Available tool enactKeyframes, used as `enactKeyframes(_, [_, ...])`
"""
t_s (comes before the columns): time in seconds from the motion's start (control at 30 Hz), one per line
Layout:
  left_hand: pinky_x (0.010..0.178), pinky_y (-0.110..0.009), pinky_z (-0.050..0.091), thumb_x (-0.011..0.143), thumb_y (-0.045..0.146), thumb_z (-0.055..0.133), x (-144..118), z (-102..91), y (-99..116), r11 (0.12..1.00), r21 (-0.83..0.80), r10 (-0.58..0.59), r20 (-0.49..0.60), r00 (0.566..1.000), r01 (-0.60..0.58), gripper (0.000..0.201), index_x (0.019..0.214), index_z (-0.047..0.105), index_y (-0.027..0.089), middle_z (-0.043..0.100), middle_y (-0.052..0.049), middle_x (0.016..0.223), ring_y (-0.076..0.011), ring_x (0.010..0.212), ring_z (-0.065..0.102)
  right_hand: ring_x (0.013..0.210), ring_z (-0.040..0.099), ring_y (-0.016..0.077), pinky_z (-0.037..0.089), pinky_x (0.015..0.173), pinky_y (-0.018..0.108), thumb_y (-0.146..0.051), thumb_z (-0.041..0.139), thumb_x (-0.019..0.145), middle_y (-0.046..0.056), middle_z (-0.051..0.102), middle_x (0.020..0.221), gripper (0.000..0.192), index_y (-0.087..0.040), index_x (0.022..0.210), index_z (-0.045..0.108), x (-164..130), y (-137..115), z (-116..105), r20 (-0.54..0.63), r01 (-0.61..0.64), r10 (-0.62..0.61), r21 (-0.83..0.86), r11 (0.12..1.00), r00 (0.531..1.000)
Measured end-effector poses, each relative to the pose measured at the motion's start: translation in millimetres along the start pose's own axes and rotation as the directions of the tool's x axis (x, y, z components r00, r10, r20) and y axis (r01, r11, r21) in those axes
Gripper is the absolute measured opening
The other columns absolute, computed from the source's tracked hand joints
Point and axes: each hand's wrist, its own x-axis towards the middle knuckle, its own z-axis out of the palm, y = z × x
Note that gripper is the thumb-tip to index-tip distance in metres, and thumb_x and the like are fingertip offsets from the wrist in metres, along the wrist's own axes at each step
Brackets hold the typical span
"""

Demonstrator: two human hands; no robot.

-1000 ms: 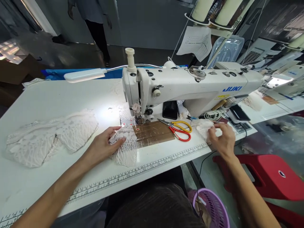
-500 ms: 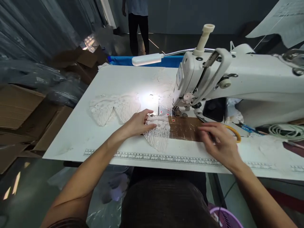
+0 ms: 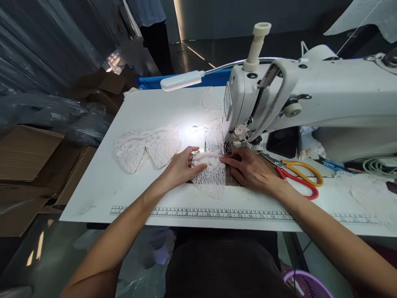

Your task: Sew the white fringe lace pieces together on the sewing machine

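A white fringed lace piece (image 3: 210, 178) lies at the front of the sewing machine's (image 3: 245, 103) needle area. My left hand (image 3: 180, 167) is at its left edge, thumb resting on the lace and index finger spread apart from it near the upper band. From the other side, my right hand (image 3: 249, 167) has its fingertips together on the lace's right edge, just below the presser foot. Part of a brown plate (image 3: 231, 180) shows beneath that hand. Scissors (image 3: 299, 174) with red and yellow handles lie right of my right hand.
Another lace piece (image 3: 147, 149) lies on the left of the white table (image 3: 93, 182). A lamp (image 3: 182, 80) lights the middle. A dark phone-like object (image 3: 281, 142) sits under the machine arm. Cardboard boxes (image 3: 27, 161) stand at left; a person (image 3: 153, 33) is behind the table.
My right hand has moved left from near the scissors onto the lace's right edge, uncovering the scissors' handles. My left hand stays at the lace. The person behind appears further left.
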Motion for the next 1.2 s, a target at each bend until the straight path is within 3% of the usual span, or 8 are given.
enactKeyframes(0.23, [0.060, -0.029, 0.046, 0.078, 0.046, 0.076, 0.5, -0.9, -3.7, 0.994, -0.098, 0.038, 0.002, 0.999, -0.038, 0.066, 0.133, 0.053, 0.018, 0.049, 0.002, 0.072, -0.0173, 0.070, 0.057, 0.101, 0.056, 0.0266, 0.051, 0.092, 0.047, -0.022, 0.047, 0.096, 0.014, 0.059, 0.112, 0.036, -0.021, 0.127, 0.065, -7.8, -1.4, 3.5, -0.089, -0.038, 0.057, 0.196, 0.980, 0.994])
enactKeyframes(0.37, [0.055, -0.024, 0.039, 0.080, 0.046, 0.075, 2.3, -1.3, -1.4, 0.991, -0.130, 0.016, 0.021, 1.000, -0.013, 0.065, 0.134, 0.051, 0.019, 0.040, 0.006, 0.069, -0.0116, 0.061, 0.047, 0.104, 0.056, 0.0284, 0.050, 0.093, 0.050, -0.023, 0.050, 0.095, 0.013, 0.061, 0.112, 0.033, -0.022, 0.123, 0.069, -9.6, -2.6, 3.0, -0.072, -0.039, 0.054, 0.193, 0.980, 0.996])
enactKeyframes(0.67, [0.052, -0.023, 0.036, 0.080, 0.048, 0.075, 3.9, -1.8, 1.2, 0.989, -0.149, -0.004, 0.032, 0.999, 0.009, 0.072, 0.138, 0.045, 0.017, 0.044, 0.006, 0.069, -0.0111, 0.059, 0.046, 0.102, 0.060, 0.0261, 0.052, 0.093, 0.049, -0.025, 0.048, 0.096, 0.013, 0.063, 0.116, 0.037, -0.021, 0.127, 0.066, -8.2, 0.1, 1.4, -0.069, -0.123, 0.150, 0.298, 0.946, 0.986])
enactKeyframes(1.07, [0.055, -0.023, 0.039, 0.080, 0.040, 0.077, 5.6, -6.7, 1.1, 0.978, -0.205, -0.019, 0.090, 0.996, 0.037, 0.068, 0.136, 0.047, 0.018, 0.041, 0.007, 0.067, -0.0095, 0.059, 0.047, 0.098, 0.056, 0.0298, 0.049, 0.088, 0.049, -0.023, 0.044, 0.095, 0.015, 0.062, 0.112, 0.037, -0.017, 0.123, 0.069, -4.3, -6.0, 3.8, -0.082, -0.077, 0.092, 0.163, 0.984, 0.992])
enactKeyframes(1.2, [0.052, -0.023, 0.037, 0.077, 0.042, 0.079, 5.5, -6.4, 0.8, 0.980, -0.195, -0.026, 0.093, 0.995, 0.044, 0.071, 0.136, 0.047, 0.017, 0.040, 0.008, 0.066, -0.0095, 0.057, 0.045, 0.099, 0.056, 0.0289, 0.049, 0.089, 0.050, -0.023, 0.045, 0.095, 0.014, 0.063, 0.111, 0.037, -0.020, 0.125, 0.067, -4.8, -3.7, 2.1, -0.072, -0.084, 0.101, 0.201, 0.976, 0.992])
